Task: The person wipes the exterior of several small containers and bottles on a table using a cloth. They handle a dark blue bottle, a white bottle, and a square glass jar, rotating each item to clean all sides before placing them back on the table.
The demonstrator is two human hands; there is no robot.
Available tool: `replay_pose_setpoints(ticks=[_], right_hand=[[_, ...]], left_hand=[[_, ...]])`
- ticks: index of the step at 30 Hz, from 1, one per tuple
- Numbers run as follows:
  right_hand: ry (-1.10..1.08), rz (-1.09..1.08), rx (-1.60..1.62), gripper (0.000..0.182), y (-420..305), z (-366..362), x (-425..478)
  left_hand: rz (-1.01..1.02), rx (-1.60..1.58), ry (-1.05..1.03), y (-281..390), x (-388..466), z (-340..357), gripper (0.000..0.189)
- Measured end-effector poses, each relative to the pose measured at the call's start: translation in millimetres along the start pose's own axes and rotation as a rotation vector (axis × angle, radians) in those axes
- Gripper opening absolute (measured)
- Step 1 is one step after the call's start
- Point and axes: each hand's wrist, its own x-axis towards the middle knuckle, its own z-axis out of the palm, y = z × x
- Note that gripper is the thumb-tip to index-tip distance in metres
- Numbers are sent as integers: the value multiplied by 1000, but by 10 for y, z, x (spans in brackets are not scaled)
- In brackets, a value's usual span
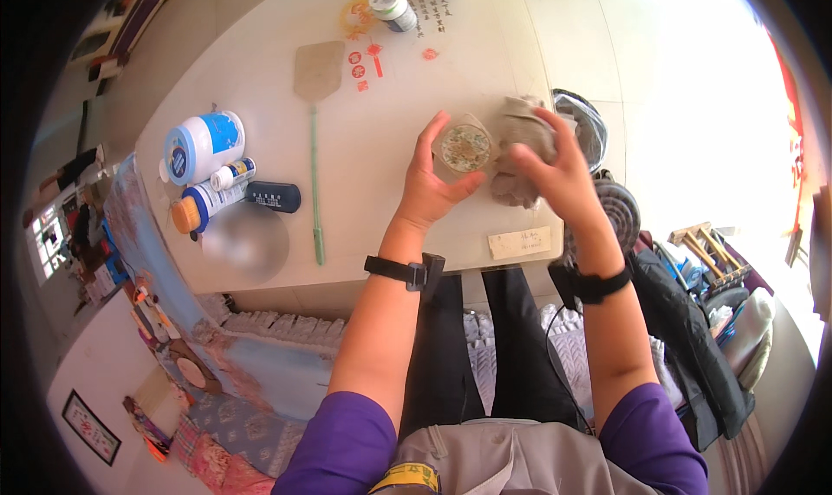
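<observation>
My left hand [432, 179] curls around a small clear container [465, 149], thumb at its near side and fingers at its left. Its round face shows a speckled green and brown pattern; whether this is contents or a lid I cannot tell. Just to the right lies a crumpled grey-beige cloth [517, 127] near the table's right edge. My right hand [562, 170] is over the cloth's right side, slightly blurred, thumb and fingers spread apart. Whether it grips the cloth is unclear.
On the white table [403, 228] lie a fly swatter [314, 157], a white-and-blue tub [205, 145], a dark case [274, 196] and a brush [188, 214]. A pill bottle [393, 10] stands at the far side. A paper label [520, 243] lies near the front edge. A lined bin [588, 131] stands beyond the right edge.
</observation>
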Motion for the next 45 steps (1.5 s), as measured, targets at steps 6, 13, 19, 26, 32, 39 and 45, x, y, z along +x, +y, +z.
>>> replay_pose_setpoints(ticks=[6,13,19,26,32,39,45], right_hand=[[-28,-103,22,58,-306,-147,-459],[-84,-618,-884,47,-323,498,-108],[-10,-611,-887,37,-190,716,78],[100,-520,-766,44,-216,540,292],[-98,-758,-1016,46,-205,745,-40],[380,-532,-756,48,-200,386,359],[-102,-778,-965,47,-182,622,11]], left_hand=[[226,198,150,52,-18,99,97],[227,48,98,-232,26,210,81],[188,-51,118,-290,44,227,76],[199,144,171,44,57,176,83],[26,-326,157,-153,-21,260,82],[137,94,170,65,18,163,76],[77,-38,171,-150,-49,221,81]])
